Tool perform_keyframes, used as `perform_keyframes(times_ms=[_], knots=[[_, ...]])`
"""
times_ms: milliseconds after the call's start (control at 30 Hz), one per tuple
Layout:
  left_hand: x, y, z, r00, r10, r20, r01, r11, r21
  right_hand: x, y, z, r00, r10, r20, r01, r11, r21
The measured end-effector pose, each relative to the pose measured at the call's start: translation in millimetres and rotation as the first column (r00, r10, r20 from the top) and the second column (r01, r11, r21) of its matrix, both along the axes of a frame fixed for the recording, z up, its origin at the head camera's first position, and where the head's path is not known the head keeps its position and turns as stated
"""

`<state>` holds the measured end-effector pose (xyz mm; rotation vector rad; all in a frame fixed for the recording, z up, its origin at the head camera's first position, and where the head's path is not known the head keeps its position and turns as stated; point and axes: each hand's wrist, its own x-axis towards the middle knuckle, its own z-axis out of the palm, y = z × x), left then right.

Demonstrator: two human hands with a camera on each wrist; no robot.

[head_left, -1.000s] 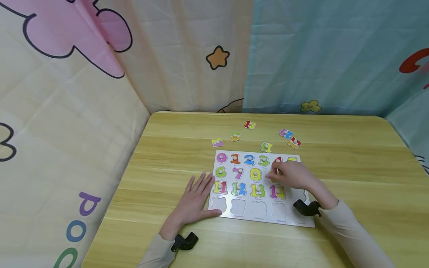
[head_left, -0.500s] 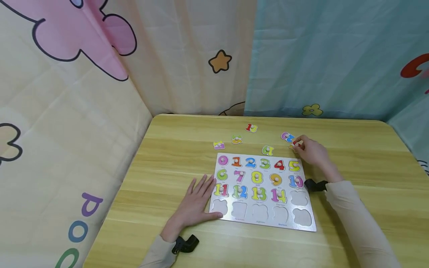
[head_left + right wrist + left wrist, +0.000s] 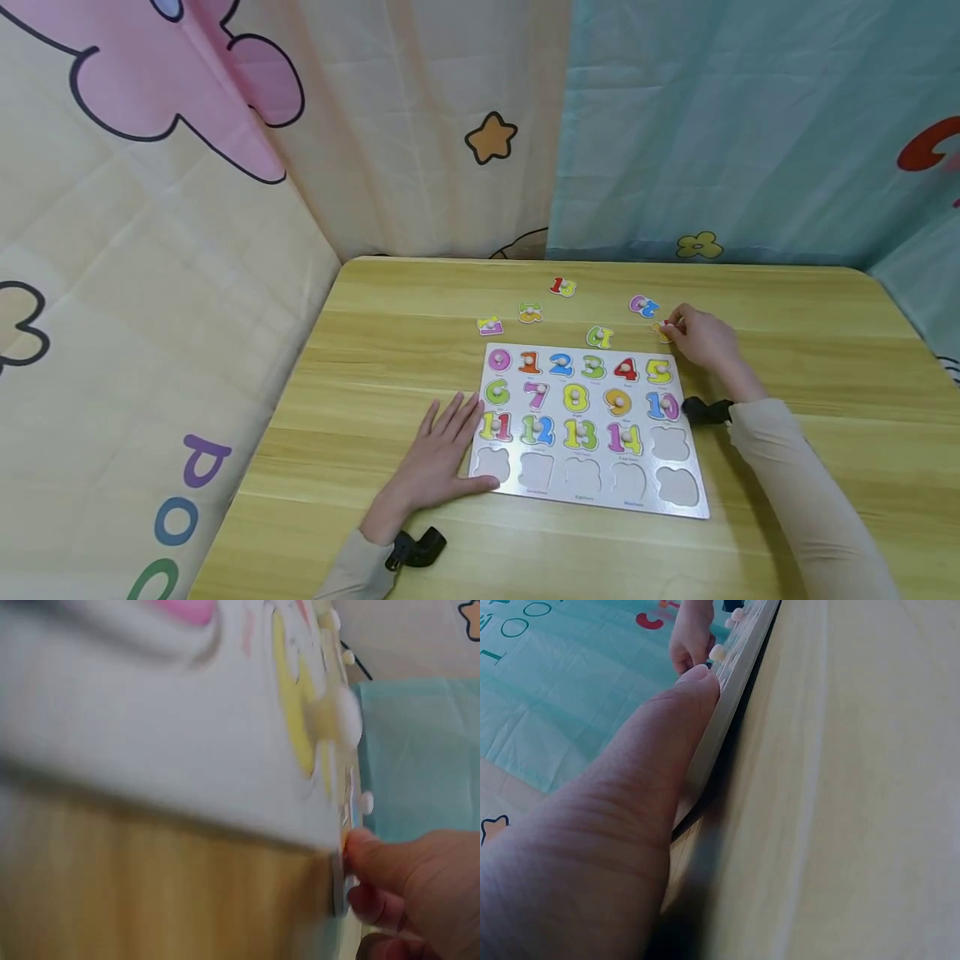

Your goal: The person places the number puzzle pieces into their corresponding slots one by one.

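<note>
A white number puzzle board [image 3: 559,475] lies on the table, with knobbed pieces filling its upper slots. My left hand [image 3: 427,467] rests flat at the board's left side, fingers spread, with the thumb on the lower left corner. In the left wrist view the thumb [image 3: 694,697] lies along the board's edge. Beyond the top right corner, my right hand [image 3: 703,337] pinches a red-and-orange number piece [image 3: 660,332], mostly covered by the fingers. In the right wrist view the thumb and fingers hold that piece [image 3: 340,885] tilted on edge.
Loose number pieces lie behind the board: a purple-and-blue one [image 3: 643,306], a green-and-yellow one [image 3: 599,337], a red-and-yellow one [image 3: 562,287], a green-and-orange one [image 3: 530,312] and a purple-and-yellow one [image 3: 490,326]. Printed curtains [image 3: 750,150] hang beyond the table [image 3: 810,350].
My right hand has moved from over the board's right side to the loose pieces behind it and taken hold of the red-and-orange piece. The left hand has stayed put.
</note>
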<state>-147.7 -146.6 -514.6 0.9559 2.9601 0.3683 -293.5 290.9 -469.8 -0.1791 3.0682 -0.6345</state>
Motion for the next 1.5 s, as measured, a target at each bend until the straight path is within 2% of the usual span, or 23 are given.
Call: perform_keyframes(times_ms=[133,267,400,600,733,1000,1500], knots=[[-0.8,0.2,-1.6,1.000,-0.002,0.010,0.002,1.000,-0.001,10.7,9.3,-2.2,1.000,-0.025,0.001,0.025,0.999,-0.039],[-1.8,0.3,-3.3,1.000,-0.001,0.006,0.001,1.000,-0.017,32.0,18.2,-0.6,1.000,-0.013,-0.019,0.011,0.997,-0.080],[-2.6,0.0,-4.5,1.000,0.005,-0.001,-0.005,1.000,-0.023,60.1,21.4,1.9,0.998,0.055,-0.016,-0.056,0.994,-0.090],[-4.1,-0.2,-3.8,1.000,0.005,0.004,-0.005,1.000,-0.022,105.6,12.3,1.6,0.982,0.181,0.052,-0.175,0.980,-0.100],[-4.7,-0.6,-2.1,1.000,0.011,0.001,-0.011,1.000,-0.015,122.8,0.9,0.2,0.968,0.246,0.054,-0.238,0.964,-0.118],[-4.8,0.1,-2.9,1.000,0.011,0.015,-0.011,1.000,-0.022,135.4,-14.7,-2.1,0.954,0.296,0.057,-0.292,0.954,-0.070],[-4.5,0.3,-2.9,1.000,0.012,0.014,-0.012,0.999,-0.034,134.2,-19.8,-0.1,0.946,0.311,0.086,-0.306,0.950,-0.065]])
